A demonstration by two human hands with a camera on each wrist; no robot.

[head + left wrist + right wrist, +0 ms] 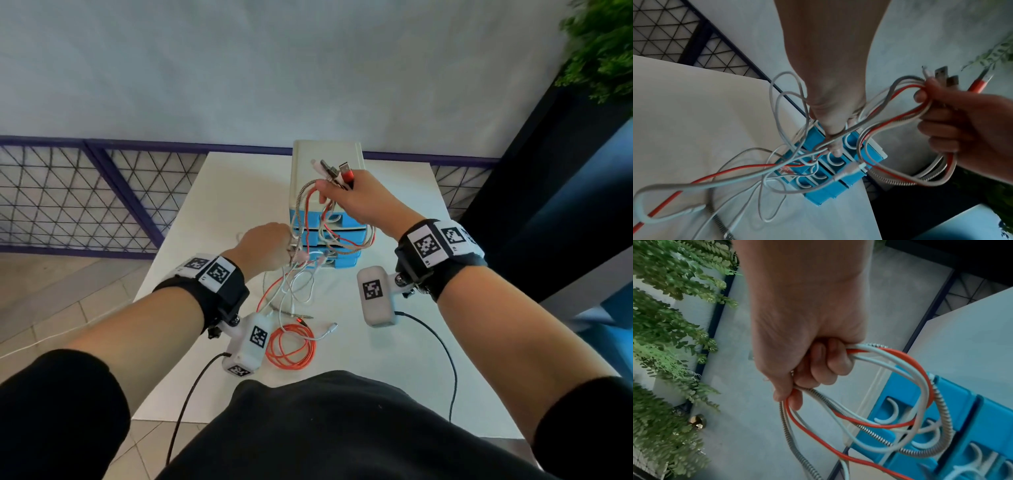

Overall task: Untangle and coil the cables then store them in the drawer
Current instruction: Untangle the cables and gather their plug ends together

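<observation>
A white worktop (219,192) is carrying a drawer unit (325,171) with blue drawers. The right hand (363,202) is gripping looped cables (329,233) in front of the unit, plugs sticking up. The left hand (267,250) is pinching the tangled strands trailing down to the worktop.

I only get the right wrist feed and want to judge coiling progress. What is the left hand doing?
Observer: The left hand grips the same cables lower down, in front of the drawer unit.
Operator: Any cable on the table?
Observer: Yes, an orange cable lies looped on the table.
Operator: And the plugs?
Observer: Several plug ends stick up out of the right hand.
</observation>
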